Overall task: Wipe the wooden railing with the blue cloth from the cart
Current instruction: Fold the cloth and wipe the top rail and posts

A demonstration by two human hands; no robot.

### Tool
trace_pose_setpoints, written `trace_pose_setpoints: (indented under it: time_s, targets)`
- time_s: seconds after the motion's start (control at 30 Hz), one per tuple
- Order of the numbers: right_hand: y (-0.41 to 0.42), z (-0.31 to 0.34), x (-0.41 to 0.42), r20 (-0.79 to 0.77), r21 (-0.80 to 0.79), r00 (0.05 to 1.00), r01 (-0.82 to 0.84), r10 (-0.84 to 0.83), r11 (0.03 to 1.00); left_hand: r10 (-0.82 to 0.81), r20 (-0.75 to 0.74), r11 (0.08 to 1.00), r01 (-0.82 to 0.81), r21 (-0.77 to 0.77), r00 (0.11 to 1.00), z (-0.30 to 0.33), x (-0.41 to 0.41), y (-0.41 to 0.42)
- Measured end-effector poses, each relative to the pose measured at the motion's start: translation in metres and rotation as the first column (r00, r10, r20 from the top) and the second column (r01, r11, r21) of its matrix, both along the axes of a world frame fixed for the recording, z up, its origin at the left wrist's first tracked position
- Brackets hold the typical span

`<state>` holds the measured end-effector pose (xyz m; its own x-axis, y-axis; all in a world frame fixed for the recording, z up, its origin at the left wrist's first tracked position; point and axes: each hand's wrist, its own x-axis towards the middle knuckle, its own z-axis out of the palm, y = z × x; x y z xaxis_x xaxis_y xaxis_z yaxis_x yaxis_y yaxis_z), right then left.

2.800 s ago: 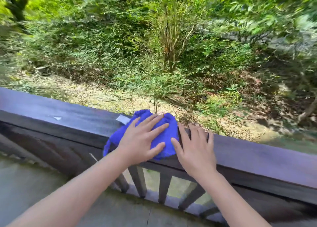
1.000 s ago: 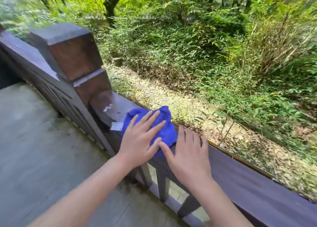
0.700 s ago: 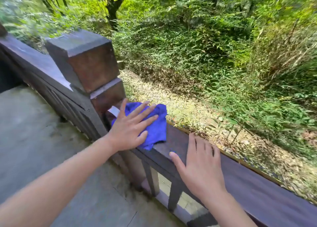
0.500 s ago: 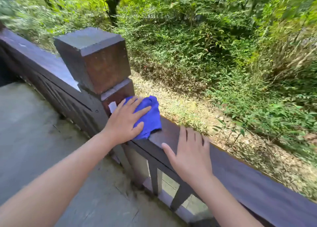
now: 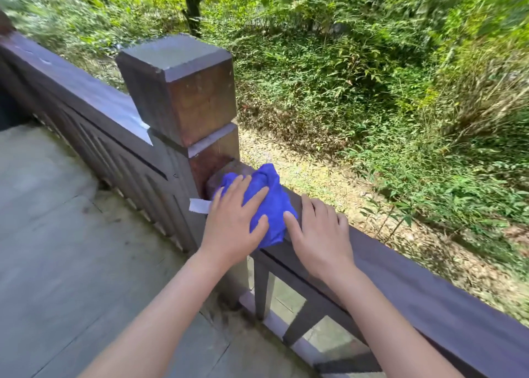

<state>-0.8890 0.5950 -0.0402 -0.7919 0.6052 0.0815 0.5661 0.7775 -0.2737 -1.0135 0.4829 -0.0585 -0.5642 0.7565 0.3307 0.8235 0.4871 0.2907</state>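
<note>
Cloth: blue cloth (image 5: 267,203) bunched on the top of the wooden railing (image 5: 429,297), at its end against the square post (image 5: 186,91).
Left hand (image 5: 233,226): flat, fingers spread, pressing on the cloth.
Right hand (image 5: 320,234): open, palm down on the railing, thumb touching the cloth's edge.
Writing: pale tag (image 5: 199,206) beside the post; no readable text.

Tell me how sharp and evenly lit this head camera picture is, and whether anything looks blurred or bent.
Head view: the left hand, blue cloth and square post are sharp; foliage toward the top right corner smears with motion blur. Daylight is soft, with a pale sheen on the railing top and post cap, no hard shadows. Wide-angle distortion splays the rails outward from the post.
</note>
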Motion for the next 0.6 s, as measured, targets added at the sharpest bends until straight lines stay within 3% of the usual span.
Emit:
trace_pose_setpoints:
  time_s: [0.23,0.37,0.47,0.6]
  targets:
    - [-0.002,0.003,-0.006,-0.027,-0.045,1.0,0.009,-0.011,0.999,0.006,0.02,0.993,-0.004,-0.117,1.0,0.012,-0.037,0.013]
    - [-0.009,0.015,-0.025,-0.091,0.028,0.98,-0.173,0.175,0.985,-0.178,0.126,0.972,0.194,-0.131,0.976,0.014,-0.042,-0.006]
    - [-0.012,0.022,-0.047,-0.034,0.003,0.949,-0.314,0.314,0.949,-0.275,0.153,0.931,0.303,-0.206,0.949,0.022,-0.056,-0.021]
    - [-0.015,0.024,-0.066,0.076,-0.096,0.954,-0.283,0.291,0.954,-0.298,0.117,0.902,0.319,-0.292,0.948,0.028,-0.072,-0.024]
